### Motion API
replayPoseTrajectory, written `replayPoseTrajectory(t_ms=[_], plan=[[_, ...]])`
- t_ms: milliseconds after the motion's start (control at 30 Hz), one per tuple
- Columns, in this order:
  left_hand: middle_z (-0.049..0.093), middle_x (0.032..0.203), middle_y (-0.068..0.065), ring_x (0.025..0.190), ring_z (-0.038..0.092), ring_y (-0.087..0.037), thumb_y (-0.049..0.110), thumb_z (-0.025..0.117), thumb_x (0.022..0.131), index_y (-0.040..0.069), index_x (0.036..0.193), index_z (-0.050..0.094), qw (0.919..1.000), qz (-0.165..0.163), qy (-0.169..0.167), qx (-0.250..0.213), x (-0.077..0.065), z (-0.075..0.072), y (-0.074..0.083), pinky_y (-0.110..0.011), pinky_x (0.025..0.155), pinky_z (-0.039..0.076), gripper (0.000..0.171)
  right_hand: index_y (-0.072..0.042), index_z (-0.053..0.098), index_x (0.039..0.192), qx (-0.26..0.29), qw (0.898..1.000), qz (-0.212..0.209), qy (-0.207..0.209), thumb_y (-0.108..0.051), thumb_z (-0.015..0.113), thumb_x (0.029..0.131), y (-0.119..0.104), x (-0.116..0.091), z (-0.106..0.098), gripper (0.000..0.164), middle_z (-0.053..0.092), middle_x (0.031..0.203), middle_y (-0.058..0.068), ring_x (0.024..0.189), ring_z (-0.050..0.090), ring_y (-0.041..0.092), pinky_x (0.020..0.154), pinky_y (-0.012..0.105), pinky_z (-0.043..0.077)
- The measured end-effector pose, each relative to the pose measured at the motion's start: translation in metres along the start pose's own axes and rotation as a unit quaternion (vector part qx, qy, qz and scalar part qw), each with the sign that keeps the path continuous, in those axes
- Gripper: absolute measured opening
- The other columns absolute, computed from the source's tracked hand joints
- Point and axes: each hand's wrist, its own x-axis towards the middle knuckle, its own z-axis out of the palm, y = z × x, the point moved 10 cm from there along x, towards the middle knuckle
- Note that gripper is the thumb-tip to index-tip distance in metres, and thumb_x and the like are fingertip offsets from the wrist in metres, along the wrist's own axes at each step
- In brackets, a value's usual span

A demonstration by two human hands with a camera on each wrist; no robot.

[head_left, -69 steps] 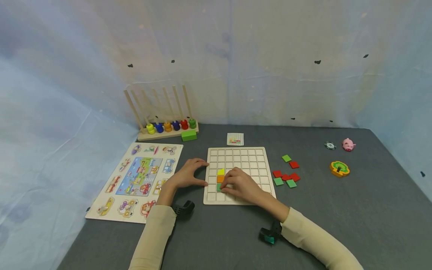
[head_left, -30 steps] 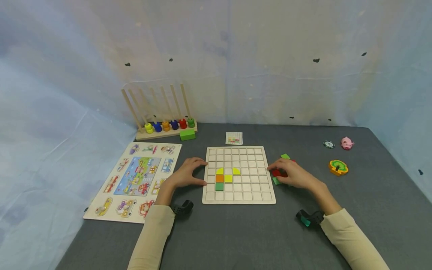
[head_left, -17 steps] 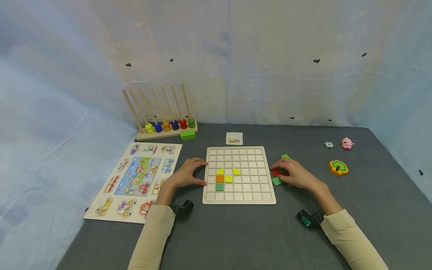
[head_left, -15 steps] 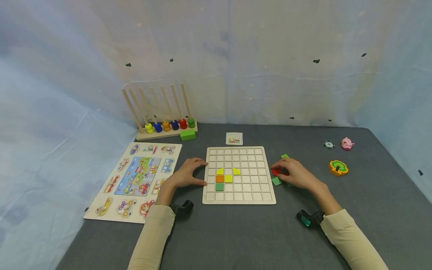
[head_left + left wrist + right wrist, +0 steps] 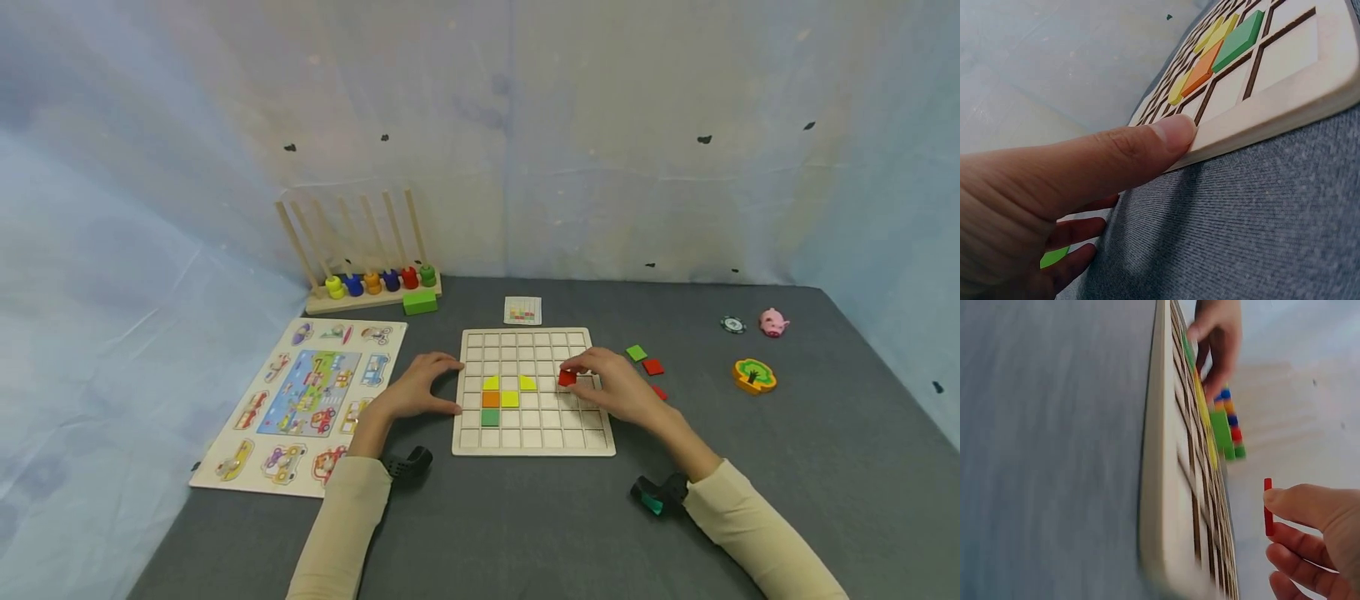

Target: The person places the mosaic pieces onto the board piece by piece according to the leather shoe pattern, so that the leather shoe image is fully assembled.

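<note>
we see the left hand [image 5: 420, 387] at the near-left side of the wooden board [image 5: 547, 440], thumb and fingers spread wide, the thumb tip touching the board's edge. the right hand [image 5: 618, 387] pinches a red tile [image 5: 567, 378] between thumb and fingertips, held up over the right part of the board and apart from it. set in the board's squares we find a green tile [image 5: 490, 417], an orange tile [image 5: 491, 399] just beyond it, a yellow square [image 5: 510, 399] to the right of the orange one, and two yellow pieces with a rounded side in the next row back. beside the board, to the right, we see a loose green tile [image 5: 637, 353] and a loose red tile [image 5: 653, 367], with another red one partly hidden by the right hand. behind the board lies a small printed card [image 5: 522, 310]. to the left we have a picture puzzle [image 5: 251, 482], and past it a peg stand [image 5: 360, 302] with a green block [image 5: 420, 302] in front. far right sit a poker chip [image 5: 733, 325], a pink pig [image 5: 773, 323] and a tree toy [image 5: 754, 377].
</note>
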Motion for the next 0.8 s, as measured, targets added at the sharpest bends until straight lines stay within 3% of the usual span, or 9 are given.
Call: replayPoseTrajectory(t_ms=[133, 467, 800], plan=[[0.038, 0.141, -0.009, 0.132, 0.026, -0.029, 0.039, 0.077, 0.075, 0.013, 0.135, 0.049, 1.0000, 0.001, -0.001, 0.000, 0.001, 0.001, -0.001, -0.051, 0.107, 0.024, 0.071, -0.006, 0.067, 0.104, 0.020, 1.000, -0.021, 0.003, -0.008, 0.074, 0.078, -0.019, 0.010, 0.012, 0.027, 0.065, 0.099, 0.003, 0.087, 0.059, 0.021, 0.074, 0.036, 0.049], [0.038, 0.141, -0.010, 0.132, 0.026, -0.030, 0.038, 0.077, 0.075, 0.012, 0.135, 0.049, 1.0000, 0.002, -0.003, 0.000, 0.000, 0.001, 0.003, -0.051, 0.107, 0.024, 0.071, -0.012, 0.070, 0.096, 0.032, 0.996, -0.056, -0.055, -0.020, 0.075, 0.079, -0.051, 0.018, 0.055, 0.019, 0.066, 0.095, -0.004, 0.089, 0.056, 0.011, 0.078, 0.030, 0.047], [0.038, 0.141, -0.010, 0.131, 0.027, -0.030, 0.038, 0.077, 0.075, 0.012, 0.135, 0.049, 1.0000, -0.001, -0.002, 0.000, 0.001, 0.000, 0.003, -0.051, 0.107, 0.023, 0.070, -0.012, 0.074, 0.087, -0.015, 0.992, -0.120, -0.037, -0.019, 0.078, 0.076, -0.068, 0.016, 0.064, 0.013, 0.064, 0.089, -0.002, 0.087, 0.056, 0.013, 0.079, 0.029, 0.047]])
